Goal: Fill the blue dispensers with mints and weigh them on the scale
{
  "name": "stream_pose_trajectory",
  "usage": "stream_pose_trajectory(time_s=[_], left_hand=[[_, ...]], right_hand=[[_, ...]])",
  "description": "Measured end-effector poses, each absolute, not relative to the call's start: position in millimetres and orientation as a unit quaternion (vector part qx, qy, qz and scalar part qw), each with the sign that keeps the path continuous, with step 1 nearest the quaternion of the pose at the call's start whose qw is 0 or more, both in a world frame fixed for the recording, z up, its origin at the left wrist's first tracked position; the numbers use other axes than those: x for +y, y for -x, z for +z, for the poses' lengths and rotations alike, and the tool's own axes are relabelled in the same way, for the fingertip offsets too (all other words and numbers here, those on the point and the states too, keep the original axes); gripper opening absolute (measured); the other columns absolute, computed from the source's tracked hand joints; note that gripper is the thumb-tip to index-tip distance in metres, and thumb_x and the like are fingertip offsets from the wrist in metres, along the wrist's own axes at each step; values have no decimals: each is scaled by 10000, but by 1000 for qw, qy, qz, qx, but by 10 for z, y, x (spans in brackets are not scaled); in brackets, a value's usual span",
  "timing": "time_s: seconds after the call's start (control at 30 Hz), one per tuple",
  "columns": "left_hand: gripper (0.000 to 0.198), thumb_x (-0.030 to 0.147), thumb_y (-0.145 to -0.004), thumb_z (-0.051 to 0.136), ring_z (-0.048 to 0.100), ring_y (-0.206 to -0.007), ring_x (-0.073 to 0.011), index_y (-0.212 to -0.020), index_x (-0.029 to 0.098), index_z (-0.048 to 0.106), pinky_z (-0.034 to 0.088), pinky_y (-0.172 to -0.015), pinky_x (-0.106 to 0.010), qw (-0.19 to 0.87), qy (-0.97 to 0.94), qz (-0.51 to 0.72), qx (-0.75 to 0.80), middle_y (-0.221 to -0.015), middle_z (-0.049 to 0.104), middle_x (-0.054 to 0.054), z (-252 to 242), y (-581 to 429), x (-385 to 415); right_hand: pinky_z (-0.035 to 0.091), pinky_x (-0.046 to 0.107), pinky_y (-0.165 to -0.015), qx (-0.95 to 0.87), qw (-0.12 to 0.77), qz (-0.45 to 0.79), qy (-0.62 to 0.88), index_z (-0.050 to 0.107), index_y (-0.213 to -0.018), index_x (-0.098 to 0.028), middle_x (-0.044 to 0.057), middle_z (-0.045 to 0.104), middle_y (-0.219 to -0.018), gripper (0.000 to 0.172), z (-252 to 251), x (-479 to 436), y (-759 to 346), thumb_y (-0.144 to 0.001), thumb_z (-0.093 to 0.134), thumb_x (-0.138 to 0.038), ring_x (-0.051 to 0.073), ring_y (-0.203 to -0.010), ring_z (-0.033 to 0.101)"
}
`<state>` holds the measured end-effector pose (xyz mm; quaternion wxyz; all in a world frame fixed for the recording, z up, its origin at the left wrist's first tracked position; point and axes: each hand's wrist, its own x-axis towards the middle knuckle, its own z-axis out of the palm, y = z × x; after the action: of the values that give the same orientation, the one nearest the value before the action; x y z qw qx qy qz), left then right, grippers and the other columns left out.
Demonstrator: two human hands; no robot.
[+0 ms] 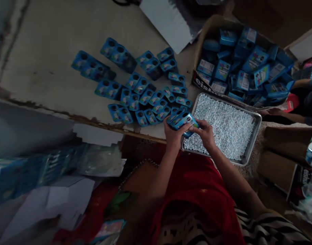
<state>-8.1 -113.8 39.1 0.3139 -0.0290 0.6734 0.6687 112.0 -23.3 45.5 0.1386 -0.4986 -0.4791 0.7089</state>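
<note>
A small blue printed box point(183, 119) is held between both my hands, over the near left corner of a metal tray. My left hand point(174, 133) wraps round its left and lower side, the thumb lying across the front. On the right end, my right hand point(205, 133) closes its fingers on the same box. The metal tray point(257, 126) is filled with small pale white-and-blue pellets point(222, 126). Left of my hands stand several blue boxes point(145, 97) in groups on the table, dark round holes showing on many.
A large carton point(198, 76) full of jumbled blue boxes stands behind the tray. White sheets point(168, 25) lie at the table's back. Another person's hand point(275, 112) shows at the right, near a red object point(291, 102). Open cardboard cartons point(278, 163) stand lower right.
</note>
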Motion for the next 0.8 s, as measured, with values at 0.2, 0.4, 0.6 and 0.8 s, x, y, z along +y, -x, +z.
stream_pose_trajectory(time_s=[0.2, 0.4, 0.6, 0.8], left_hand=[[893, 355, -467, 1042, 744, -1014, -206, -1244, 232, 621, 647, -949, -351, 280, 49, 627, 725, -1205, 754, -40, 244, 258, -1599], [841, 418, -521, 1010, 768, -1085, -256, -1251, 234, 636, 686, -969, -437, 278, 45, 587, 759, -1252, 759, -66, 89, 336, -1917], [853, 441, -571, 1006, 783, -1067, -255, -1311, 237, 635, 699, -960, -452, 313, -10, 557, 769, -1263, 767, -77, 5, 95, -1853], [829, 424, -550, 1040, 771, -1046, -241, -1242, 209, 639, 682, -996, -448, 318, -52, 550, 770, -1201, 769, -68, 38, -1, -1756]], right_hand=[[594, 517, -1060, -834, 84, 352, 417, 806, -1072, -187, 152, 748, -1154, 174, 6, -438, -1532, -1073, 645, -255, 312, -1158, 670], [469, 606, -1303, -951, -88, 261, 137, 742, -1357, -144, 198, 703, -1503, 334, -472, -901, -1845, -1081, 555, -132, 350, -1488, 596], [433, 610, -1302, -963, -98, 239, 78, 731, -1378, -186, 157, 718, -1483, 318, -833, -565, -1849, -1123, 558, -264, 340, -1480, 586], [377, 617, -1265, -934, -134, 182, 275, 793, -1240, -182, 173, 734, -1367, 272, -523, 217, -2454, -1081, 576, -224, 366, -1412, 551]])
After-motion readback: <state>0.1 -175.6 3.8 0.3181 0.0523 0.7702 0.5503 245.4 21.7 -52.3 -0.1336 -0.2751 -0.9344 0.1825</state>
